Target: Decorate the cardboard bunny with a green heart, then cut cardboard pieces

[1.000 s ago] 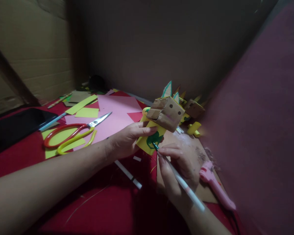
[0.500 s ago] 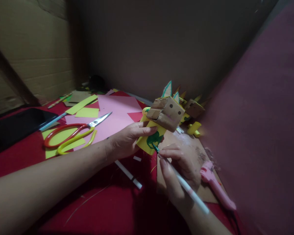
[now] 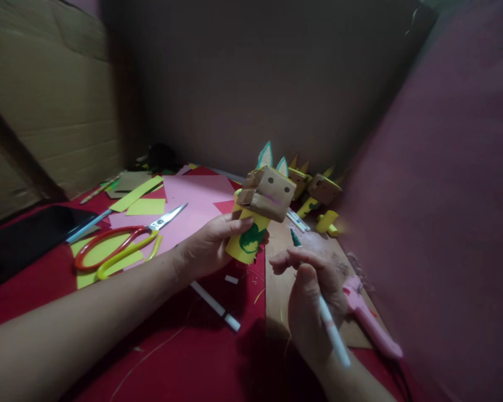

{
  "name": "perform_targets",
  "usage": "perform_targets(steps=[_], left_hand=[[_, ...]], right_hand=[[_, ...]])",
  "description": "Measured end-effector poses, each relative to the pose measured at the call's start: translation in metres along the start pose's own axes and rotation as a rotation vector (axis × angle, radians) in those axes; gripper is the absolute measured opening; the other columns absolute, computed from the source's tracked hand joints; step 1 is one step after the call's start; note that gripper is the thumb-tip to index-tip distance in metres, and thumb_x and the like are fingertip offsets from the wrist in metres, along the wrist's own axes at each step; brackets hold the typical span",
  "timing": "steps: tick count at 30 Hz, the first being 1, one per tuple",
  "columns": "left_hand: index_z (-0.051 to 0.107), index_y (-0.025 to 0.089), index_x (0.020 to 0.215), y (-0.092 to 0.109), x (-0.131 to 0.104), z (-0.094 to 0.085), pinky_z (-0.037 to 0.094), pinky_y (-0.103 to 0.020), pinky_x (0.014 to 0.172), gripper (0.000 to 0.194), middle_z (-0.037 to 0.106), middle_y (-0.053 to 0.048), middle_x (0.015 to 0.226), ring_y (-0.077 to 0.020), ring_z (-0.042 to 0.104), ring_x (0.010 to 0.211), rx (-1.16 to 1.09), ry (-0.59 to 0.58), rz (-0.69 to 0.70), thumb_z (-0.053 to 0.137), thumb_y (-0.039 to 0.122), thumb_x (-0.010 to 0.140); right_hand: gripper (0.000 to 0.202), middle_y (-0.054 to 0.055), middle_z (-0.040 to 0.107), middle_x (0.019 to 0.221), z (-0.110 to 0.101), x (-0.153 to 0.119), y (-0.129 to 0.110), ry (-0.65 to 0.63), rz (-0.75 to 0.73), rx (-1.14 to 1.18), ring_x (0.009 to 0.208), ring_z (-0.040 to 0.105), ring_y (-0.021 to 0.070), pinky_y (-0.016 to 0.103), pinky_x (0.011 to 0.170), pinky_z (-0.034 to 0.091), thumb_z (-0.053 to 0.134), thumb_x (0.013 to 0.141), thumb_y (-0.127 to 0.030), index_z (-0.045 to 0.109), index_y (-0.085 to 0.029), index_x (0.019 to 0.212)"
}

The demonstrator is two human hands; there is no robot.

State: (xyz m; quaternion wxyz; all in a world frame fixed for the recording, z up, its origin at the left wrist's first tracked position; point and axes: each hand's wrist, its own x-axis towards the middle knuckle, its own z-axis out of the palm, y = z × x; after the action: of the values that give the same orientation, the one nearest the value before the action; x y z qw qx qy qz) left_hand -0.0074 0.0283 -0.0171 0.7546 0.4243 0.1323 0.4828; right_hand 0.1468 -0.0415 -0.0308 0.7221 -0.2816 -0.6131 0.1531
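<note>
My left hand (image 3: pixel 218 240) is closed around the yellow paper-tube body of a small cardboard animal figure (image 3: pixel 274 192). Its boxy brown head has drawn dot eyes and two pointed white ears edged in teal. A green painted patch marks the front of the tube. In my right hand (image 3: pixel 314 290) lies a white felt-tip marker (image 3: pixel 334 335), its green tip (image 3: pixel 295 237) pointing up and standing apart from the figure. The thumb and fingers of that hand hold the barrel loosely.
Red-and-yellow-handled scissors (image 3: pixel 129 240) lie on pink paper (image 3: pixel 197 192) and yellow scraps at left, near a black phone-like slab (image 3: pixel 29 234). Similar figures (image 3: pixel 324 190) stand behind. A pink glue gun (image 3: pixel 373 324) rests at right on a cardboard sheet (image 3: pixel 276 301).
The marker tip has come off the green patch and moved right and up, away from the figure. In the view, the figure has shifted left, with my left hand still around it.
</note>
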Motion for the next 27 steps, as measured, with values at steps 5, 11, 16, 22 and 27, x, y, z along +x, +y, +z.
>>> perform_targets(steps=[5, 11, 16, 22, 27], left_hand=[[0.074, 0.009, 0.087, 0.001, -0.001, 0.000, 0.054, -0.030, 0.075, 0.027, 0.075, -0.009, 0.081, -0.0196, 0.068, 0.075, -0.081, 0.075, -0.050, 0.077, 0.031, 0.073], [0.074, 0.007, 0.088, 0.003, -0.001, -0.005, 0.056, -0.034, 0.077, 0.028, 0.076, -0.012, 0.081, -0.0217, 0.070, 0.073, -0.199, 0.149, -0.113, 0.078, 0.029, 0.072], [0.073, 0.007, 0.092, 0.004, -0.001, -0.008, 0.057, -0.037, 0.079, 0.031, 0.077, -0.013, 0.083, -0.0238, 0.071, 0.078, -0.223, 0.171, -0.109, 0.080, 0.027, 0.069], [0.073, 0.006, 0.094, 0.004, -0.003, -0.010, 0.057, -0.034, 0.080, 0.037, 0.077, -0.012, 0.088, -0.0223, 0.070, 0.081, -0.191, 0.112, -0.126, 0.083, 0.031, 0.068], [0.074, 0.010, 0.095, 0.011, -0.006, -0.012, 0.057, -0.037, 0.082, 0.032, 0.076, -0.010, 0.094, -0.0256, 0.071, 0.085, -0.148, 0.007, -0.113, 0.078, 0.033, 0.074]], right_hand=[[0.019, -0.003, 0.071, 0.083, -0.003, -0.003, -0.002, -0.056, 0.074, -0.044, 0.078, 0.066, 0.0116, 0.026, 0.071, 0.055, 0.054, 0.095, -0.022, 0.068, -0.028, 0.107], [0.025, -0.002, 0.068, 0.089, -0.007, -0.007, -0.003, -0.143, 0.047, -0.083, 0.084, 0.064, 0.0126, 0.026, 0.075, 0.055, 0.054, 0.093, -0.016, 0.064, -0.029, 0.112], [0.030, 0.000, 0.066, 0.095, -0.007, -0.007, -0.005, -0.213, -0.042, -0.139, 0.089, 0.063, 0.0142, 0.028, 0.080, 0.053, 0.054, 0.092, -0.012, 0.060, -0.028, 0.116], [0.029, 0.001, 0.064, 0.098, -0.001, -0.007, -0.006, -0.208, -0.051, -0.142, 0.091, 0.062, 0.0142, 0.028, 0.081, 0.052, 0.054, 0.091, -0.010, 0.058, -0.027, 0.114], [0.029, 0.003, 0.063, 0.103, 0.001, -0.007, -0.002, -0.162, 0.005, -0.119, 0.096, 0.062, 0.0155, 0.032, 0.087, 0.053, 0.053, 0.091, -0.011, 0.057, -0.026, 0.116]])
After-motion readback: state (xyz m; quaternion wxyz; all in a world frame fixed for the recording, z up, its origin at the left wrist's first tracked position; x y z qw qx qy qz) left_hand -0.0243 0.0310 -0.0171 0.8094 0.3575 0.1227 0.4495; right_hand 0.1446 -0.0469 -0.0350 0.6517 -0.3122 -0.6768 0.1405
